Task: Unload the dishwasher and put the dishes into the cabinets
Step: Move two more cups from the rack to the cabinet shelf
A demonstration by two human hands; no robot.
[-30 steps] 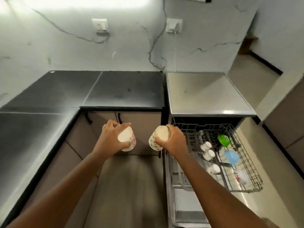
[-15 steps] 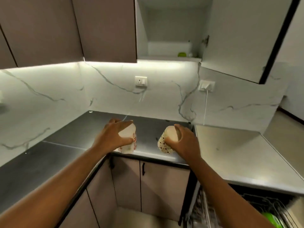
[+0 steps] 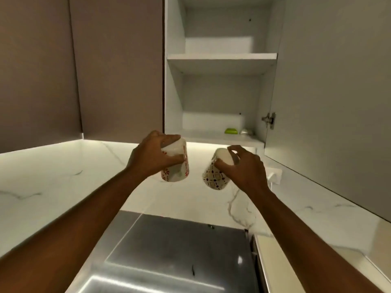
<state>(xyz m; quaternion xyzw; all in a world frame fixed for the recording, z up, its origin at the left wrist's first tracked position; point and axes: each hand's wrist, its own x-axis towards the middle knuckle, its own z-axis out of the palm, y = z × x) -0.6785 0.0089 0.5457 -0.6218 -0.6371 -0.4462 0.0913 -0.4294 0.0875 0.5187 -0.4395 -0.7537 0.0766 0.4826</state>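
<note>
L hand [image 3: 155,156] wrapped round the base end of a white cup w/ red flower print [image 3: 175,163], thumb one side, fingers over the top. Cup's upside down, rim facing down, so I'm gripping by the bottom bc that's prob how it sat in the rack. R hand [image 3: 243,168] same deal: fingers curled over the base of a white cup w/ dark dotted pattern [image 3: 215,175], tilted a bit, rim pointing down-left. One cup per hand, both clamped tight, nothing slack. Cups apart, not touching each other.

Both held up in front of me, just below the open wall cabinet [image 3: 220,58], above the steel counter [image 3: 173,250]. Cabinet door [image 3: 330,102] swung out to the R, so R hand has to stay clear of its edge going in. Bottom shelf [image 3: 222,138] has a green item [image 3: 231,130] and a small metallic bowl-ish thing [image 3: 246,131] at back R; can't tell exactly what. Front-left part of that shelf looks free, so likely spot for cups. Prob need to flip upright or set rim-down. Cups not yet in cabinet.
</note>
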